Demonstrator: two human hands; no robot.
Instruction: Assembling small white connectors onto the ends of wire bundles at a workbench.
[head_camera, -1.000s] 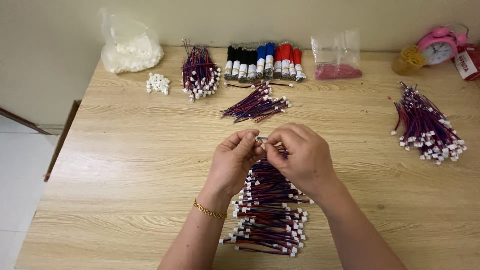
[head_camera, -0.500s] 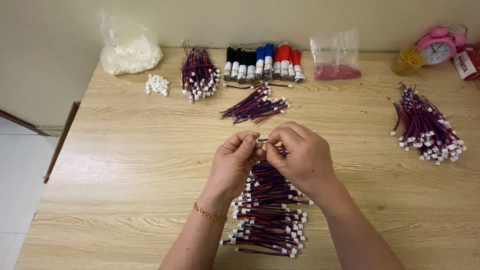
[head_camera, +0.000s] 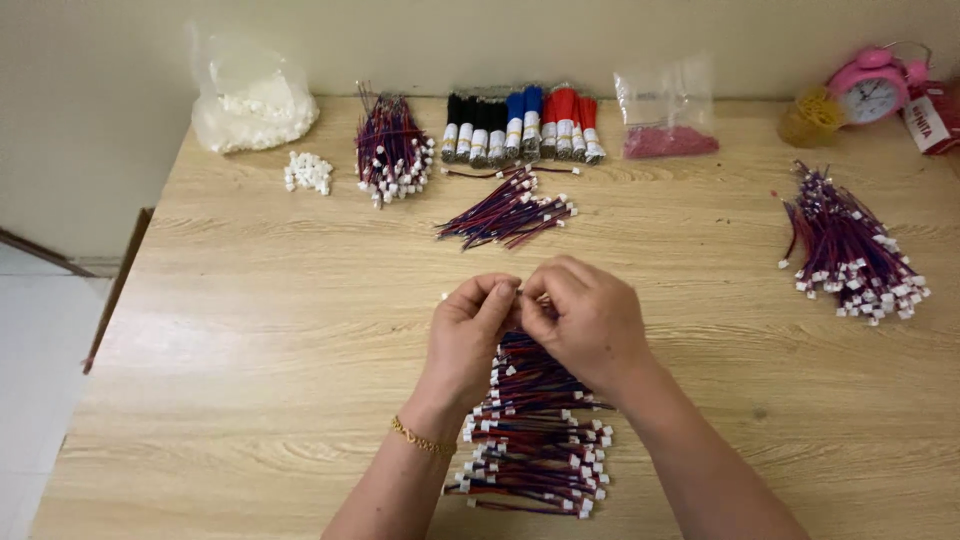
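My left hand (head_camera: 470, 335) and my right hand (head_camera: 585, 320) meet fingertip to fingertip above the middle of the wooden table (head_camera: 250, 330). Together they pinch a small wire piece with a white connector, mostly hidden by the fingers. A gold bracelet circles my left wrist. Right below the hands lies a long pile of red-and-blue wires with white connectors (head_camera: 535, 445), stretching toward the table's front edge.
Further wire piles lie at centre back (head_camera: 505, 212), back left (head_camera: 392, 150) and right (head_camera: 850, 250). Along the back are black, blue and red wire bundles (head_camera: 520, 125), loose white connectors (head_camera: 308, 172), a bag of white parts (head_camera: 250, 100), a bag of red parts (head_camera: 668, 125) and a pink alarm clock (head_camera: 868, 92).
The hands stay almost in place; only the fingers shift slightly around the small wire piece.
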